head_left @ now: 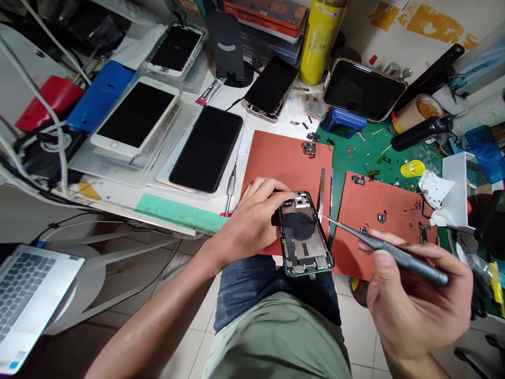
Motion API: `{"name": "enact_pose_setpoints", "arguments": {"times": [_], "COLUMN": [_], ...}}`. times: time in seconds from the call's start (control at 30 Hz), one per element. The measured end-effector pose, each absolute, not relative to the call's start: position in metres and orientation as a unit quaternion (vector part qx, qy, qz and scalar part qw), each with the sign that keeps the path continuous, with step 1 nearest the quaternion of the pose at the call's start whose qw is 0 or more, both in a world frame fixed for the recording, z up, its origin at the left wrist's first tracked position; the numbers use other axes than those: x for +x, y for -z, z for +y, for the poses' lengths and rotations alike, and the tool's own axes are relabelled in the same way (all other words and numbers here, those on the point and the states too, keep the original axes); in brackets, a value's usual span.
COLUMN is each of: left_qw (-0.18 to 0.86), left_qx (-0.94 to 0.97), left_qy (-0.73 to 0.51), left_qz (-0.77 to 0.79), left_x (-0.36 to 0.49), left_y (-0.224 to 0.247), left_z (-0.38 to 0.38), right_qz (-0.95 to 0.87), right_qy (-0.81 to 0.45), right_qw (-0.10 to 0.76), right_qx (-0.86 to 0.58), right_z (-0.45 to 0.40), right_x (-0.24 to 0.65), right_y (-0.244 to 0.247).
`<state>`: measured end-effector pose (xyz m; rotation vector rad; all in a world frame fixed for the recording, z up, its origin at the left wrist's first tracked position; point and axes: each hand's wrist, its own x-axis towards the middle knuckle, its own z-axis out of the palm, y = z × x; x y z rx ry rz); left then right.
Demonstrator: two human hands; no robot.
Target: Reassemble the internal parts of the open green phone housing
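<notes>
An opened phone housing [305,247] with its inner parts bare lies over the front edge of a reddish-brown mat [272,152]. My left hand [256,216] grips the housing by its upper left side, fingers at the top near the camera area. In my right hand [418,295] is a slim dark grey screwdriver [402,258], pointing left. Its thin tip reaches the housing's upper right edge; whether it touches a screw is too small to tell. A flat metal strip [322,192] lies on the mat just beyond the housing.
A second reddish-brown mat [355,210] with small phone parts lies to the right on a green mat [369,142]. Several phones, including a black one [207,150], lie at the left and back. Another screwdriver [231,187] rests left. A yellow can [321,42] stands behind.
</notes>
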<state>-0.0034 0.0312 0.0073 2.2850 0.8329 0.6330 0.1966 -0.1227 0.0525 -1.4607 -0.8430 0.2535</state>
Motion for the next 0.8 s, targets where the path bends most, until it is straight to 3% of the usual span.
{"name": "enact_pose_setpoints", "arguments": {"times": [0.3,0.5,0.8], "left_qw": [0.304,0.326,0.247], "left_qx": [0.86,0.852,0.874], "left_qy": [-0.254,-0.265,-0.289], "left_qz": [0.323,0.314,0.302], "left_x": [-0.003,-0.009,-0.009], "left_y": [-0.007,-0.003,0.0], "left_z": [0.03,0.029,0.023], "right_qz": [-0.706,-0.832,-0.911], "right_qy": [-0.053,-0.035,0.057], "right_qw": [0.461,0.36,0.248], "right_qx": [-0.534,-0.421,-0.325], "right_z": [-0.105,-0.096,-0.067], "right_x": [0.222,0.249,0.234], "right_y": [-0.038,-0.029,-0.06]}}
